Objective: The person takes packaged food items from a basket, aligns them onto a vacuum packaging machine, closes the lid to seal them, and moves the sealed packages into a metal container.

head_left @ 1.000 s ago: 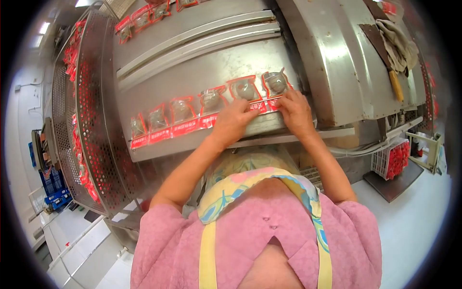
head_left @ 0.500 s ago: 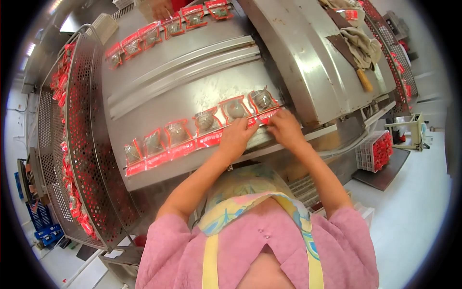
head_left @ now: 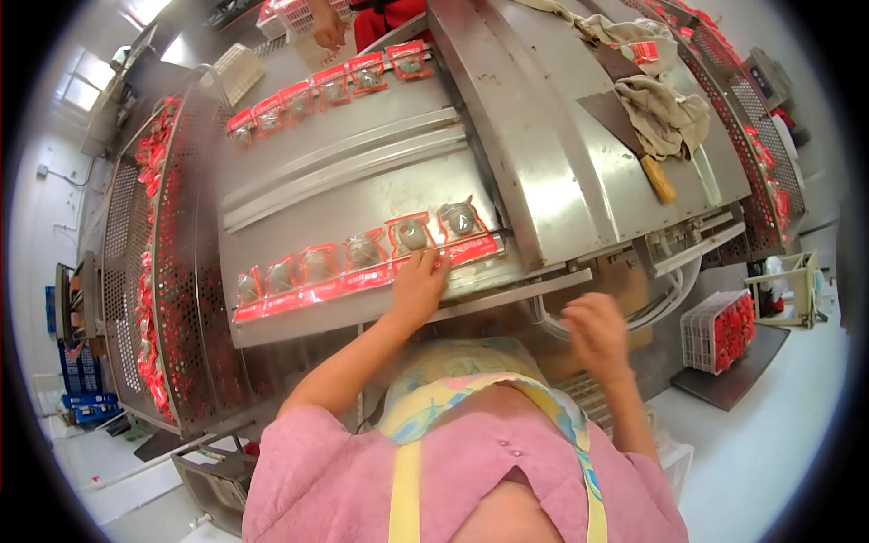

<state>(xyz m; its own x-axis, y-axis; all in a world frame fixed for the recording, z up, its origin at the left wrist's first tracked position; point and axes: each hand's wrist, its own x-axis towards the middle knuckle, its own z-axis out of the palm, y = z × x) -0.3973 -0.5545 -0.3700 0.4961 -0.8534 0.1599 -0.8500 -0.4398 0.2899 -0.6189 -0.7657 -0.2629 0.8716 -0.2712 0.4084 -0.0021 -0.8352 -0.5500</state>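
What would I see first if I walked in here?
Probably the row of shiny red-edged packets along the near side of the metal table, with the person's left hand touching it. A similar row lies on the far side, beyond some metal bars. Off to the right, a wooden-handled blade and a crumpled cloth lie on a metal cover.

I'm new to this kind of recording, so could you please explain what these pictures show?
There is no robot here: one head-worn camera looks forward and down at the wearer's bare left hand and right hand. On the metal table lie two rows of clear packets with red edges, a near row and a far row. The left hand has its fingertips on the near row. The right hand is off the table, fingers curled; nothing shows in it, though its palm is hard to see. Another person's hand is beyond the far row.
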